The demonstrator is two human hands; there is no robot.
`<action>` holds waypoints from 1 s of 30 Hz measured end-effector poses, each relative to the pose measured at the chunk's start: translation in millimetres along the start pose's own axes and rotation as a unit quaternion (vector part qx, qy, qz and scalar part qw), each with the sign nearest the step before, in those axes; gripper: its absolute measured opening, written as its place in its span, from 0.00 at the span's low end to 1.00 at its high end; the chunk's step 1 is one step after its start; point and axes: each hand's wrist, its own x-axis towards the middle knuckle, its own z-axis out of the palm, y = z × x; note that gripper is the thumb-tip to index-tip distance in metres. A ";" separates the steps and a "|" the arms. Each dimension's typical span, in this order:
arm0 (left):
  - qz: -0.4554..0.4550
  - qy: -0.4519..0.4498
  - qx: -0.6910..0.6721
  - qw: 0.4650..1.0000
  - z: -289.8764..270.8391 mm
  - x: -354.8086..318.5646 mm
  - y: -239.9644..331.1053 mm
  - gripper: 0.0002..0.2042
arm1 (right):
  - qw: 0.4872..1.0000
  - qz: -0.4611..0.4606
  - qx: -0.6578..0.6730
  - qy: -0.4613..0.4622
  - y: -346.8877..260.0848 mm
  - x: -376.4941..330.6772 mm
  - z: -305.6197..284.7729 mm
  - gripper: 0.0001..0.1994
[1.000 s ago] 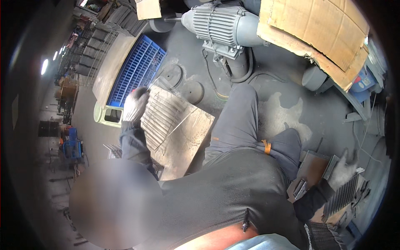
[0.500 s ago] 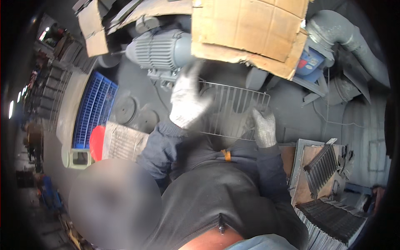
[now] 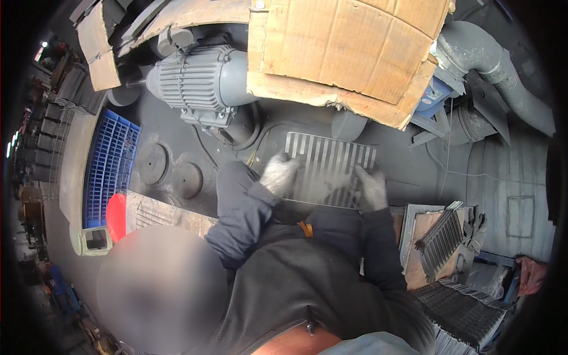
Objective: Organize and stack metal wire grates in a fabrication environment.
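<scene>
A flat metal grill grate [image 3: 326, 163] with parallel bars is held in front of me, above my lap. My left hand [image 3: 278, 174], in a light grey glove, is closed on its left edge. At the opposite edge, my gloved right hand [image 3: 372, 189] grips the grate, slightly smeared by motion. Just beyond the grate's far edge, a grey wheel [image 3: 349, 123] sticks out partly from under a large cardboard sheet [image 3: 340, 50]. The fingertips behind the grate are hidden.
A grey electric motor [image 3: 192, 80] stands far left of the cardboard. Round discs [image 3: 154, 163] lie near a blue plastic crate [image 3: 110, 160]. At right, several grates [image 3: 439, 241] lean on a board above a stack of dark grates [image 3: 458, 307]. A duct [image 3: 473, 47] bends behind.
My left hand has come down from above the grate and taken hold of its left edge. The right hand keeps its edge. The grate's bars now look wider, and the view has shifted.
</scene>
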 end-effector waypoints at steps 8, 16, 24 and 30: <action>0.090 -0.082 -0.010 0.993 19.8 12.3 -10.8 0.19 | 0.992 -0.114 -0.047 0.009 -1.6 -7.8 -37.8 0.15; -0.016 -0.009 0.049 0.999 10.2 7.1 -2.8 0.20 | 0.993 -0.083 -0.084 -0.001 2.8 -3.5 -13.3 0.13; 0.201 -0.128 0.338 0.911 -4.9 32.0 -39.4 0.20 | 0.993 -0.089 -0.072 0.023 16.6 3.7 -31.3 0.17; 0.166 -0.063 0.107 0.978 50.9 14.4 -20.0 0.26 | 0.986 -0.110 -0.099 0.070 5.4 4.7 -69.3 0.15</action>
